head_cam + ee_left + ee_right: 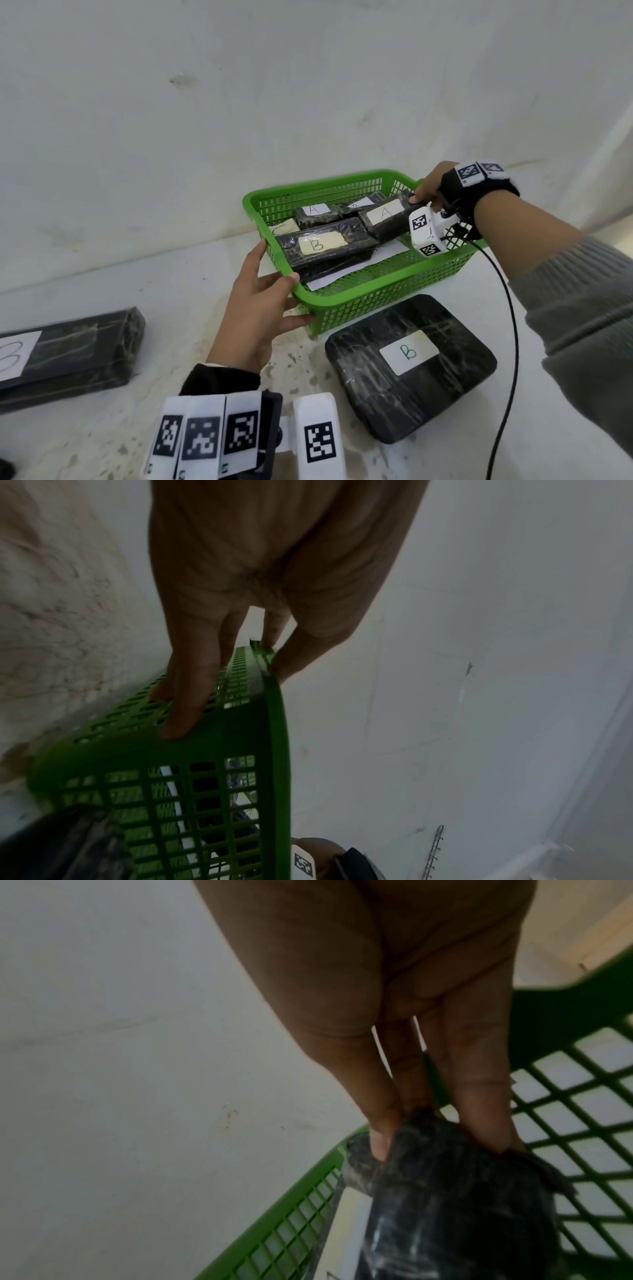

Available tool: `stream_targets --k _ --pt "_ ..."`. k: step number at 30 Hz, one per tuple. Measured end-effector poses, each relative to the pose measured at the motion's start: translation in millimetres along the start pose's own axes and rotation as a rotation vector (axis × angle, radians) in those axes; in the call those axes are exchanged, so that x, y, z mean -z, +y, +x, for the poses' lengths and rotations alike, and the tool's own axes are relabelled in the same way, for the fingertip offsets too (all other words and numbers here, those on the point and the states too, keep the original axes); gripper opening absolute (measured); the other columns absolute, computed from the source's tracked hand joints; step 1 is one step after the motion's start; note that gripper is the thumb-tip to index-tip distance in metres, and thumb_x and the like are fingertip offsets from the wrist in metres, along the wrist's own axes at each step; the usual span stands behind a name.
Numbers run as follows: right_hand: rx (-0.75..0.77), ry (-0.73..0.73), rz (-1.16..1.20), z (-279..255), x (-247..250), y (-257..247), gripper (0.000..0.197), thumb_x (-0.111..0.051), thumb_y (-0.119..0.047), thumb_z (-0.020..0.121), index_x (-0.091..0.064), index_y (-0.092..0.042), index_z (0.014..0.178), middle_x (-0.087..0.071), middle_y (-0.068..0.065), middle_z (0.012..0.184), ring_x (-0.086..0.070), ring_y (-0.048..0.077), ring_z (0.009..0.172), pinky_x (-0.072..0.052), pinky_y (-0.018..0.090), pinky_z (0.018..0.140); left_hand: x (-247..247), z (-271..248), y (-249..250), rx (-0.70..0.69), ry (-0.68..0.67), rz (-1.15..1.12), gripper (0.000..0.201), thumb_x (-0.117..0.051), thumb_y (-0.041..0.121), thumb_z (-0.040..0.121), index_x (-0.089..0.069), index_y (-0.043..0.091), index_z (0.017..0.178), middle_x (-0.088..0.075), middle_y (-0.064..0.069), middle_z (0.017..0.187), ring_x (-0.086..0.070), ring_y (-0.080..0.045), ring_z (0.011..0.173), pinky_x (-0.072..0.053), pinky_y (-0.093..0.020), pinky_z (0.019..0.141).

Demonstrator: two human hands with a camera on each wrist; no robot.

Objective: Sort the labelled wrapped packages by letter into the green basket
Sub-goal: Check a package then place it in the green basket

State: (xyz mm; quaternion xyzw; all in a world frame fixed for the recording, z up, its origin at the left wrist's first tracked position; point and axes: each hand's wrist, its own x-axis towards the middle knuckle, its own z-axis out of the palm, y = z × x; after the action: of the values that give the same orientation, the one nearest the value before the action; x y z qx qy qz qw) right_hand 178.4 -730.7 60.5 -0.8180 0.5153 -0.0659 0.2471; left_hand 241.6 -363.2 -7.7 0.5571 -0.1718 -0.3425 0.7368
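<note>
Inside basket: I counted several wrapped packages already in the green basket [370,291]; a small A pack [313,215] sat at the back, a B pack [325,244] lay across the front, and a pale C label [284,229] showed at the left wall. Another pack behind them bore a label I could not read.
Right hand: my right hand [432,186] pinched the end of a second A pack [388,217], thumb on one side and fingers [479,1096] on the other, over the basket's far right corner; that pack rested tilted on the others, not yet let go.
Left hand: my left hand [255,308] held the near left corner, thumb on the rim, fingers [192,696] spread flat against the mesh wall.
Left on table: a flat B pack [411,366] lay just beside the basket's front wall, and a long pack [68,356] with what looked like a B lay well apart at the left.
Progress: I judged the sorting past halfway, with the A pack being placed and two packs outstanding.
Grouping: the letters looked only loosely grouped.
</note>
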Motion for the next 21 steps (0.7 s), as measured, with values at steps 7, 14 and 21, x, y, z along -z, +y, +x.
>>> stream_targets --k 7,14,21 --pt "-0.020 -0.053 -0.001 -50.3 11.6 -16.1 0.017 -0.070 -0.013 0.089 -0.068 -0.007 0.105 -0.058 0.009 0.071 -0.051 0.020 0.061 -0.041 0.029 0.053 3.4 1.8 -1.9 0.003 -0.011 -0.011 0.061 -0.053 0.000 0.098 -0.040 0.034 0.147 -0.064 -0.020 0.122 -0.068 -0.041 0.102 -0.063 -0.041 0.063" --pt "0.005 -0.076 0.027 -37.0 6.3 -15.2 0.008 -0.071 -0.008 0.088 -0.068 -0.010 0.095 -0.061 0.011 0.074 -0.054 0.022 0.059 -0.040 0.027 0.050 3.0 -0.6 -1.5 -0.012 -0.015 -0.011 0.058 -0.052 0.001 0.098 -0.044 0.035 0.144 -0.068 -0.017 0.116 -0.071 -0.037 0.096 -0.062 -0.038 0.061" --pt "-0.036 -0.230 -0.099 -18.7 -7.0 -10.8 0.026 -0.052 -0.005 0.097 -0.065 -0.001 0.119 -0.066 0.017 0.109 -0.054 0.022 0.068 -0.039 0.026 0.052 3.0 0.4 -1.8 -0.012 0.004 0.002 0.058 -0.053 0.001 0.098 -0.044 0.035 0.144 -0.068 -0.017 0.116 -0.071 -0.036 0.094 -0.062 -0.038 0.061"
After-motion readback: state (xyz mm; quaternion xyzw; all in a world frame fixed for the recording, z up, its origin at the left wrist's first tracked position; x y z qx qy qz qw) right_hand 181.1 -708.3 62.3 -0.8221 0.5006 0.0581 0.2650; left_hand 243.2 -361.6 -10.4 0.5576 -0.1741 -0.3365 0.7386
